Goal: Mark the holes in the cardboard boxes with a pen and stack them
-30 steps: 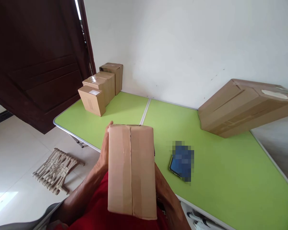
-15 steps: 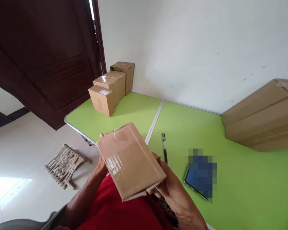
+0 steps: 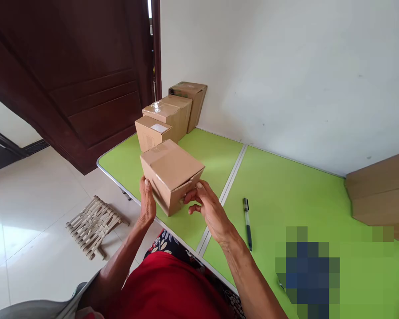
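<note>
A small taped cardboard box sits at the near left part of the green folding table, held between both my hands. My left hand presses flat against its left side. On the box's right front corner my right hand grips with thumb and fingers. Just behind it, three more cardboard boxes stand in a row toward the wall.
A black pen lies on the table right of my right hand. A blurred blue flat object lies near the front right. A large carton is at the right edge. A woven stool stands on the floor; a dark door is behind.
The box moved from my lap up and forward onto the table, turning from end-up to lid-up. Both hands went with it. The view swung left.
</note>
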`<state>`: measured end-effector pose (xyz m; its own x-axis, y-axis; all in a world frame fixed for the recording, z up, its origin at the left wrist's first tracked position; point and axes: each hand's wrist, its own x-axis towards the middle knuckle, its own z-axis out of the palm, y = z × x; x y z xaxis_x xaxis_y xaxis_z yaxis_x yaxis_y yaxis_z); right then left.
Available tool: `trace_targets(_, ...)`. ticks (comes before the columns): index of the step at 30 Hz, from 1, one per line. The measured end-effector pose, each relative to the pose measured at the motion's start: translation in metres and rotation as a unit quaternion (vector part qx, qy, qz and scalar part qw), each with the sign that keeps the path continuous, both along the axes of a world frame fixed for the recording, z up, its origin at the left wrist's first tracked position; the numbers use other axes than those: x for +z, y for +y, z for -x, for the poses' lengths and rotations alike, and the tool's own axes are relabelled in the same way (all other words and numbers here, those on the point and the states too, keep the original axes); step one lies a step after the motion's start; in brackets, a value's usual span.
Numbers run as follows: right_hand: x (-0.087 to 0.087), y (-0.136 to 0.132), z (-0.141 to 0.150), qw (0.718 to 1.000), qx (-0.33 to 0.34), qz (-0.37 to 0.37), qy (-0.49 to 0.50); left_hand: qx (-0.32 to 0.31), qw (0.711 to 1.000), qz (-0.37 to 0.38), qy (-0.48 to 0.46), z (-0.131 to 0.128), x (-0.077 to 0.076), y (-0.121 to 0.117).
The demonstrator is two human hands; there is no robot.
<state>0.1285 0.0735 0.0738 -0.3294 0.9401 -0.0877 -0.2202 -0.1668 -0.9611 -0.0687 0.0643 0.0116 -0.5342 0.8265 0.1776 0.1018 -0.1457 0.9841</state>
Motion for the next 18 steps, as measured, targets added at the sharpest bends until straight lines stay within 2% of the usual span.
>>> trace_targets(3,-0.001,0.017,0.017,1.0,-0.002,-0.007,-0.016,-0.022,0.999,-0.022,0.025,0.012,-0.002,0.012)
trace_targets(6,-0.003,0.03,0.029,1.0,-0.01,-0.013,-0.027,-0.053,0.997,-0.035,0.052,0.025,-0.013,0.018)
trace_targets(10,-0.004,0.047,0.038,0.998,-0.027,-0.031,-0.048,-0.091,0.979,-0.024,0.179,0.038,-0.03,0.02)
trace_targets(14,-0.007,0.062,0.048,0.996,-0.03,-0.043,-0.066,-0.055,0.956,0.0,0.288,0.04,-0.031,0.026)
trace_targets(18,-0.012,0.072,0.062,0.995,-0.016,-0.043,-0.086,0.004,0.947,0.026,0.32,0.04,-0.021,0.042)
